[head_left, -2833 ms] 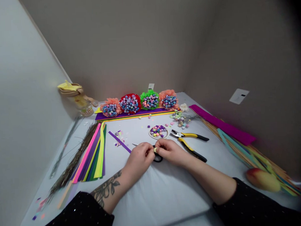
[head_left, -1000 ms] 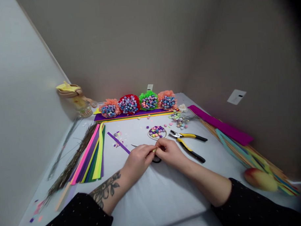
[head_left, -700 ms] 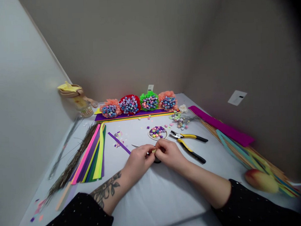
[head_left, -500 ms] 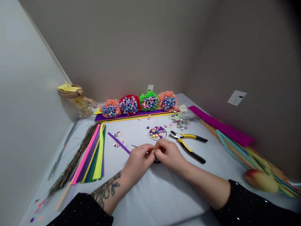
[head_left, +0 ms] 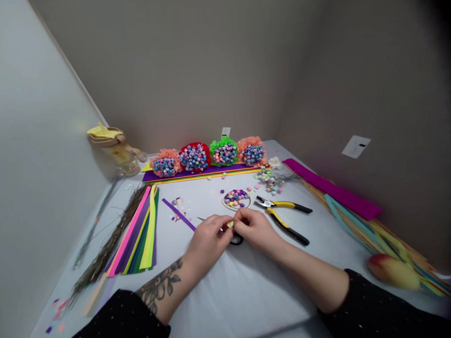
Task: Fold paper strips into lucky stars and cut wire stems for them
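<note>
Between the fingertips of my left hand [head_left: 212, 237] is a small pale yellow paper piece [head_left: 230, 224], probably a folded star. My right hand [head_left: 255, 229] is pinched closed right beside it; whatever its fingertips grip is hidden. Under my hands lie scissors, with one black handle loop [head_left: 236, 239] and a blade tip showing. A purple paper strip [head_left: 178, 214] runs to my left hand from the upper left. Just beyond my hands, a round shallow holder [head_left: 223, 201] contains many small coloured paper stars [head_left: 237, 197].
Yellow-and-black pliers [head_left: 284, 205] lie right of my hands. Coloured paper strips [head_left: 135, 236] and dark twigs [head_left: 109, 242] lie left. Several star bouquets [head_left: 194, 157] line the back. A cup [head_left: 114, 148] stands back left; a mango-like fruit [head_left: 394, 272] sits right.
My fingertips have parted slightly, so the yellow piece and the black scissor loop show more. My right hand has shifted a little to the right.
</note>
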A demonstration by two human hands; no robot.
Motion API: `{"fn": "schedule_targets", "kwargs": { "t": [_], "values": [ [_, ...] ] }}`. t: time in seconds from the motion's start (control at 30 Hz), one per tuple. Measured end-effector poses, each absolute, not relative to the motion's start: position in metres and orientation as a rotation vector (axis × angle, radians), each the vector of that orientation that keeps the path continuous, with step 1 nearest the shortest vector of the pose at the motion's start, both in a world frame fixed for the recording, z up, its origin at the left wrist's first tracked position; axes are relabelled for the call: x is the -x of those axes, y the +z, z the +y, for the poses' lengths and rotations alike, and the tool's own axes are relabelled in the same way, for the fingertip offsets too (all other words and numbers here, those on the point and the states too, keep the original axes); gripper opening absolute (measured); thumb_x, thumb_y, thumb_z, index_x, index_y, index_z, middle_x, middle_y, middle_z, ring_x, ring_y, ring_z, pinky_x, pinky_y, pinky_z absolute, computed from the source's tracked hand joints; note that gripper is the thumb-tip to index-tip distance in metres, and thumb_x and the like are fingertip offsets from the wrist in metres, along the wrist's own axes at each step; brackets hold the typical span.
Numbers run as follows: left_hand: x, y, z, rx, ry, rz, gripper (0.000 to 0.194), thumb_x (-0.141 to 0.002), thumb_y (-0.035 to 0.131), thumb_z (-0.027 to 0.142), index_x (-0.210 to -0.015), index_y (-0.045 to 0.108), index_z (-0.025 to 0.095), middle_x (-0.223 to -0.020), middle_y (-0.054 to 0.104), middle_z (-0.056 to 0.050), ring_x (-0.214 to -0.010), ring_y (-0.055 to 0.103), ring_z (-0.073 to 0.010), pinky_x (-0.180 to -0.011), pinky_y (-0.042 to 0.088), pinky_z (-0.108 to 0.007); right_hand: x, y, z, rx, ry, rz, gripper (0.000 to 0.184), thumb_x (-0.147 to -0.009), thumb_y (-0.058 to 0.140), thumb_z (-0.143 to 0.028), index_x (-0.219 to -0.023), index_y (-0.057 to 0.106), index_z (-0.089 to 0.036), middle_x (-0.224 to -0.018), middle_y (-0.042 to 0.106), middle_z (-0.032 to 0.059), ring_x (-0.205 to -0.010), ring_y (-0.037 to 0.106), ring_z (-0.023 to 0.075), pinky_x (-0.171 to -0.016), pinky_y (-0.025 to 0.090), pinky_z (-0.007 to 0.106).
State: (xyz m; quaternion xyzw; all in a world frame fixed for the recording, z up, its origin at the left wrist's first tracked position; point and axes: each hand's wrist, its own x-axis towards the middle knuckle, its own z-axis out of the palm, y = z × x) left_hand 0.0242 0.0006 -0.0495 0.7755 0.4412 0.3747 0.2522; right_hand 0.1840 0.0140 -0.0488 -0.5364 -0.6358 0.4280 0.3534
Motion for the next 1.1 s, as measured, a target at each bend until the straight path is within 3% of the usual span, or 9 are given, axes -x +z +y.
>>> {"fn": "schedule_targets", "kwargs": {
  "t": [0.4, 0.67, 0.8, 0.93, 1.1],
  "values": [
    [-0.021, -0.049, 0.001, -2.568, 0.975, 1.206, 0.02, -0.09, 0.045, 0.023, -0.097, 0.062, 0.016, -0.087, 0.07, -0.007, -0.08, 0.064, -0.0178, -0.075, 0.051, -0.031, -0.182, -0.046, 0.013, 1.419, 0.918, -1.757, 0.013, -0.067, 0.05, -0.017, -0.055, 0.045, -0.019, -0.052, 0.046, -0.0033, -0.053, 0.042, 0.0112, -0.049, 0.032, 0.022],
    [-0.024, -0.046, 0.001, -2.208, 0.995, 1.278, 0.015, -0.083, 0.055, 0.02, -0.091, 0.067, 0.018, -0.086, 0.072, -0.004, -0.076, 0.066, -0.0161, -0.071, 0.052, -0.027, -0.185, -0.045, 0.013, 1.37, 0.774, -1.845, 0.011, -0.068, 0.05, -0.015, -0.057, 0.049, -0.018, -0.057, 0.051, -0.0021, -0.056, 0.046, 0.0117, -0.053, 0.033, 0.022],
    [-0.026, -0.041, 0.001, -1.862, 1.026, 1.352, 0.015, -0.078, 0.06, 0.021, -0.089, 0.069, 0.017, -0.081, 0.072, -0.003, -0.066, 0.065, -0.0136, -0.063, 0.052, -0.022, -0.189, -0.04, 0.017, 1.344, 1.032, -1.723, 0.009, -0.07, 0.051, -0.022, -0.064, 0.055, -0.017, -0.062, 0.056, -0.0006, -0.059, 0.05, 0.0122, -0.056, 0.038, 0.023],
    [-0.026, -0.041, 0.002, -1.86, 1.062, 1.33, 0.016, -0.077, 0.061, 0.021, -0.089, 0.071, 0.018, -0.083, 0.073, -0.003, -0.07, 0.066, -0.0146, -0.065, 0.053, -0.023, -0.192, -0.038, 0.02, 1.263, 1.338, -1.587, 0.015, -0.07, 0.054, -0.03, -0.069, 0.058, -0.015, -0.062, 0.057, -0.0005, -0.057, 0.05, 0.0115, -0.056, 0.039, 0.023],
    [-0.025, -0.045, 0.002, -1.997, 1.121, 1.236, 0.016, -0.079, 0.06, 0.019, -0.091, 0.071, 0.02, -0.087, 0.073, -0.004, -0.077, 0.067, -0.0159, -0.072, 0.053, -0.026, -0.191, -0.04, 0.019, 1.312, 1.251, -1.661, 0.013, -0.07, 0.053, -0.027, -0.064, 0.057, -0.015, -0.058, 0.055, -0.0015, -0.054, 0.046, 0.0104, -0.052, 0.036, 0.021]
  ]
}}
